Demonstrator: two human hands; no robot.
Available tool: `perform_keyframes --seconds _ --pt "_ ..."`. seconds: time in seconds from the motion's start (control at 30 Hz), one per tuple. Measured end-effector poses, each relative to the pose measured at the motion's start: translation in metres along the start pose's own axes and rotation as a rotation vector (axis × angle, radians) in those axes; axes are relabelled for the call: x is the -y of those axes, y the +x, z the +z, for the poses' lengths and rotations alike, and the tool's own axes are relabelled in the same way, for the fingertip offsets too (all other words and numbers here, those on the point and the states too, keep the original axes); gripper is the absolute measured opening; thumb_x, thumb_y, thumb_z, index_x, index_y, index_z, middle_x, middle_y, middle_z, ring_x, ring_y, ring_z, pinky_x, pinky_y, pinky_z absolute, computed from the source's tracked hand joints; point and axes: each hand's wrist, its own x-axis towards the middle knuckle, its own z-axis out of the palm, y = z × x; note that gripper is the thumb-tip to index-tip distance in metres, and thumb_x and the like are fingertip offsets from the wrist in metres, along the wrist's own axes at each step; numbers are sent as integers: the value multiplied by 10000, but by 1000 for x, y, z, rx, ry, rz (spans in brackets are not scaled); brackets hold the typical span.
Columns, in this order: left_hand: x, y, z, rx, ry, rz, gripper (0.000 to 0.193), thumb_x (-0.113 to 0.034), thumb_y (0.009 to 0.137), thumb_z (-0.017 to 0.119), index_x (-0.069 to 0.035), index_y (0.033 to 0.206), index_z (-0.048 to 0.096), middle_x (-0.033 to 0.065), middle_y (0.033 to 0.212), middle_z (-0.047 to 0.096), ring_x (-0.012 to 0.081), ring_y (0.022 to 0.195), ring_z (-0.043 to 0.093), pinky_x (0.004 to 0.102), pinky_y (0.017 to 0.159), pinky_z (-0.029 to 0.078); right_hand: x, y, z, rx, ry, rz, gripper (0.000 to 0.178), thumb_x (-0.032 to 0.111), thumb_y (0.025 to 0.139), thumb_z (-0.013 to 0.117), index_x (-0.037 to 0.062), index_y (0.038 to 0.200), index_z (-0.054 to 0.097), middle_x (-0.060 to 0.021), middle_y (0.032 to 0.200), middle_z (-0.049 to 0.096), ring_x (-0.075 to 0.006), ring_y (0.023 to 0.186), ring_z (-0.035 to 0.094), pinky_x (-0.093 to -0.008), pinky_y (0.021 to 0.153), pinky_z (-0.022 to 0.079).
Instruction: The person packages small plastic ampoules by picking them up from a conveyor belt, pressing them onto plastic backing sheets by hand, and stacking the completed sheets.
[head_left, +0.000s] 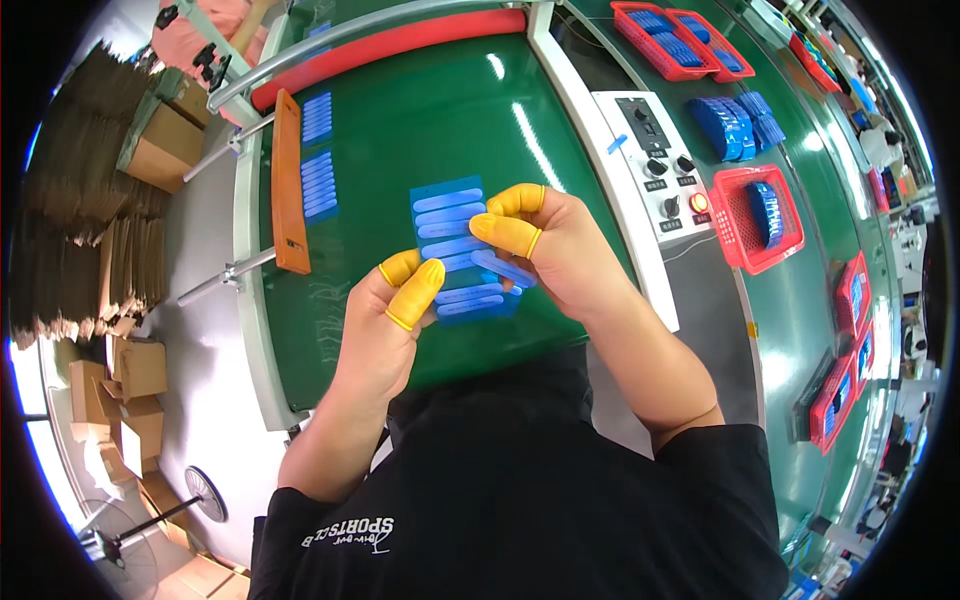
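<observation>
Over the green conveyor belt (400, 130), both hands hold up a dark blue sheet (436, 190) with a column of rounded light-blue strips (448, 215) on it. Yellow finger cots cover the thumb and forefinger of each hand. My left hand (385, 315) pinches the sheet's left edge, low down. My right hand (545, 235) is closed at its right edge, thumb over a strip's end. One tilted strip (503, 268) sticks out of line beneath my right fingers; whether those fingers hold it too, I cannot tell. A gap shows between the sheet's lower strips.
Two similar strip sets (318, 185) lie on the belt beside an orange guide bar (290, 180). A red roller (390, 55) spans the far end. At right are a control panel (655, 165), a red basket (730, 225) and blue packs (722, 128). Cardboard (165, 145) is stacked left.
</observation>
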Motion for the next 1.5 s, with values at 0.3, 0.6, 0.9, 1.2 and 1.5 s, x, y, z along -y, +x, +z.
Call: perform_keyframes --seconds 0.3,0.6,0.9,1.2,1.5 --pt "6 7 -2 -192 -45 4 121 -129 936 581 -20 967 624 7 851 637 52 672 547 201 596 419 -2 9 10 -23 10 103 296 238 878 665 -28 990 597 -66 803 600 -99 645 556 -245 519 473" --pt "16 7 -14 -263 42 44 122 -146 913 625 -25 927 632 -55 719 555 19 598 419 196 537 321 -26 -18 4 -71 -82 58 284 208 886 656 -24 1038 598 -69 863 620 -111 724 577 -239 626 475" --pt "11 6 -12 -270 5 -4 117 -151 914 624 -36 921 647 -60 728 553 16 619 423 191 554 321 -33 -16 0 -123 -15 -67 87 61 857 665 -11 907 667 -54 830 648 -111 688 585 -242 620 479" --pt "12 0 -23 -144 -118 -70 192 -210 969 536 -37 992 615 -27 849 562 62 707 514 291 739 491 13 -9 9 121 -524 -17 110 46 859 659 -30 938 662 -38 814 654 -67 723 574 -219 640 465" --pt "7 -4 -23 -113 -177 -75 235 -231 983 505 -24 1063 581 24 948 610 122 838 602 329 781 498 27 -13 21 167 -721 -135 175 26 847 666 -7 1016 637 -51 788 640 -85 696 569 -234 634 468"
